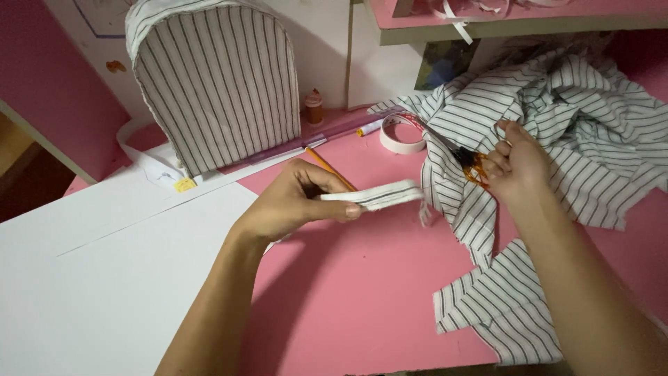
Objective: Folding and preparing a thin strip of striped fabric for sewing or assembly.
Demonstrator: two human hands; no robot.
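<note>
Striped strip (381,196) pinched (left hand (292,202)).

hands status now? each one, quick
Left hand: closed, pinching a folded striped fabric strip.
Right hand: closed around orange-handled scissors, over the striped cloth.

A pink desk (362,306) stands below a pink shelf (515,24) and white wall (316,42), dimly lit.

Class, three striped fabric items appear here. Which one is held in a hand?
The folded striped strip, pinched by the left hand. The striped cover stands upright behind; the loose striped cloth lies heaped at right.
</note>
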